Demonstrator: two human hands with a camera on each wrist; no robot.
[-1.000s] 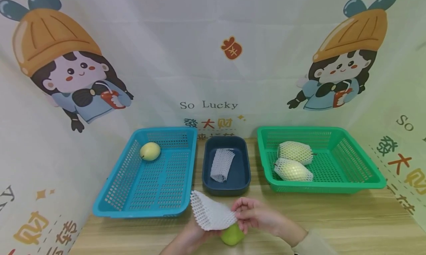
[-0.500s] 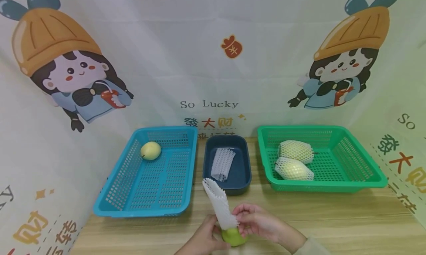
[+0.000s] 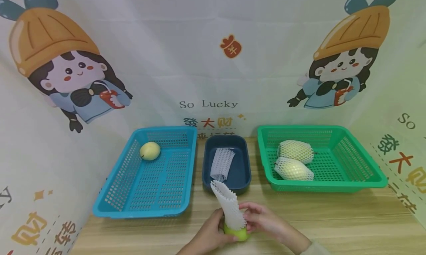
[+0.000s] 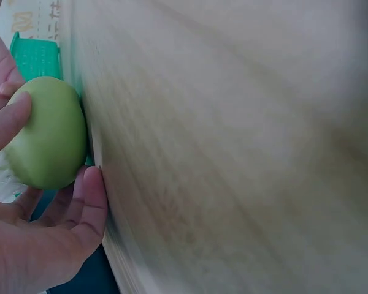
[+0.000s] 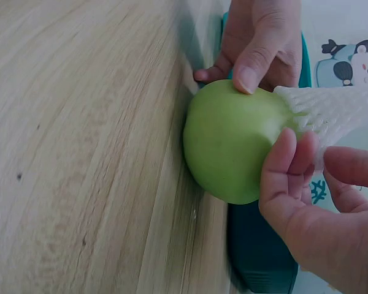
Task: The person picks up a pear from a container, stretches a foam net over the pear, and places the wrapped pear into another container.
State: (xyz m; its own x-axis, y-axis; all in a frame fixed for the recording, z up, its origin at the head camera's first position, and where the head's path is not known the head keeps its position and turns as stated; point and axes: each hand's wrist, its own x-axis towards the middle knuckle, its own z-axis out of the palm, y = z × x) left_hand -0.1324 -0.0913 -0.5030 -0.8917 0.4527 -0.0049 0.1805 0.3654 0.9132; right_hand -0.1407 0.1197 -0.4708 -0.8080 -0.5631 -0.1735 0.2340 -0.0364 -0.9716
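Observation:
Low in the middle of the head view, a green pear (image 3: 238, 234) sits at the wooden table with a white foam net sleeve (image 3: 231, 208) over its upper end. The sleeve's free end sticks up, leaning left. My left hand (image 3: 213, 231) grips the pear from the left, its thumb on one side and fingers curved round the other, as the left wrist view also shows on the bare pear (image 4: 49, 135). From the right, my right hand (image 3: 263, 221) pinches the sleeve's lower edge; its other fingers touch the pear (image 5: 233, 144) in the right wrist view.
A blue basket (image 3: 143, 213) at the left holds one yellow pear (image 3: 150, 151). Behind my hands, a dark blue tray (image 3: 242, 173) contains another foam net sleeve (image 3: 222, 163). The green basket (image 3: 352, 184) at the right has two net-wrapped pears (image 3: 294, 170). A printed cloth hangs behind.
The foam sleeve has swung from lying leftward to standing nearly upright over the pear. My left hand has come round to the pear's side, and both hands have shifted slightly right.

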